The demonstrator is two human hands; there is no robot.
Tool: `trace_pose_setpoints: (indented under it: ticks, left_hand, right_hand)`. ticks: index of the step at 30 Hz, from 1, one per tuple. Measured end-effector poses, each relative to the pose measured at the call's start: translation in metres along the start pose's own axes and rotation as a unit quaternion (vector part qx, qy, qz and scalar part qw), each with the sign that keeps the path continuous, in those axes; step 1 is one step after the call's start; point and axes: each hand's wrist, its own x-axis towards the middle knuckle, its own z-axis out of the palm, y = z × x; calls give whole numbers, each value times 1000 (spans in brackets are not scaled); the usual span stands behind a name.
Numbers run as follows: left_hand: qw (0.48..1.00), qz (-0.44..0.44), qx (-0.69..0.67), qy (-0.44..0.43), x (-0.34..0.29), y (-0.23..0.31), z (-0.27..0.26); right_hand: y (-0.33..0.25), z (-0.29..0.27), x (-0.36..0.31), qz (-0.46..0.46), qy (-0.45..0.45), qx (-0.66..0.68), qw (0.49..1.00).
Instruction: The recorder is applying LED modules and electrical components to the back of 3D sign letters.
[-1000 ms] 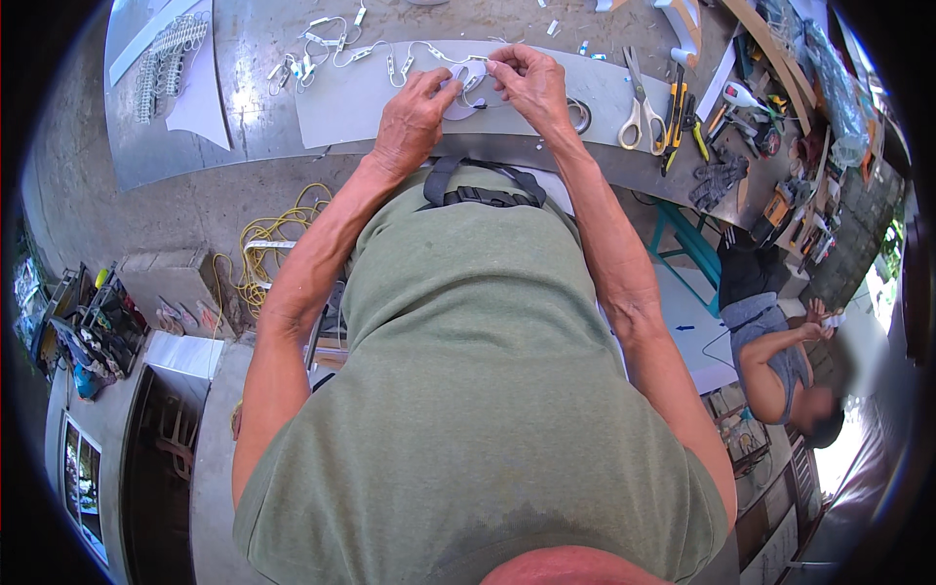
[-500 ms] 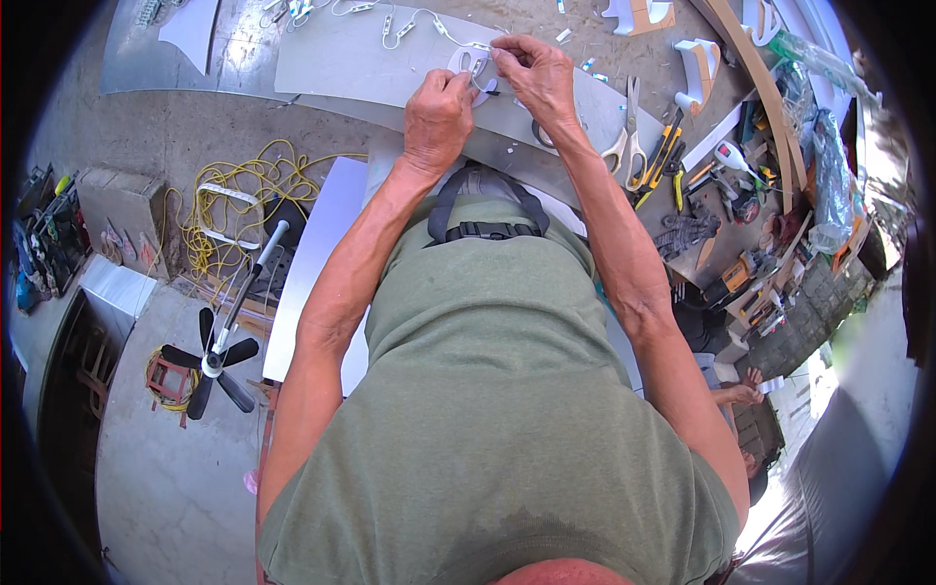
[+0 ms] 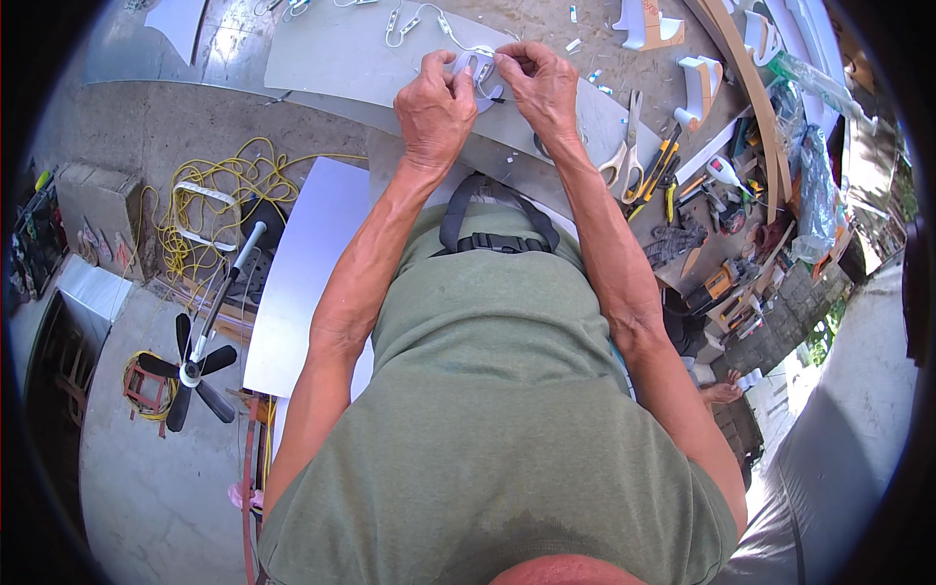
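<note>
A small white rounded piece (image 3: 493,95) lies on the grey sheet (image 3: 336,58) between my hands. My left hand (image 3: 436,112) is closed at its left edge, thumb and forefinger against it. My right hand (image 3: 542,90) is closed in a pinch at its upper right, on a string of white LED modules (image 3: 444,26). The string runs from the piece up and left across the sheet. One or two modules sit inside the piece, partly hidden by my fingers. A short dark wire end shows at its lower right.
Right of my right hand lie scissors (image 3: 624,156), utility knives (image 3: 658,171) and white curved letter shells (image 3: 699,88). Farther right are power tools (image 3: 721,280) and plastic wrap (image 3: 817,190). At left stand a fan (image 3: 192,370) and tangled yellow cord (image 3: 185,214). Another person's hand (image 3: 723,390) shows at lower right.
My left hand has turned slightly, its thumb and forefinger more apparent at the piece's edge. My right hand stays pinched by the string. The whole view has shifted a little.
</note>
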Motion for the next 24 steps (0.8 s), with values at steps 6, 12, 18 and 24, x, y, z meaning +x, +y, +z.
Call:
trace_pose_setpoints:
  ticks: [6,12,18,24]
  left_hand:
    - [999,33,12,16,5,-2,6]
    - [999,5,-41,30,6,-7,16]
    - [987,-93,-129,22,6,0,18]
    - [990,-85,-114,26,4,1,19]
  right_hand:
    - [3,3,3,-11,16,-17,1000]
    - [1,2,3,-6,27,6,1000]
    - [0,-1,5,13,11,28,999]
    - [1,-3,8,16,0,32,999]
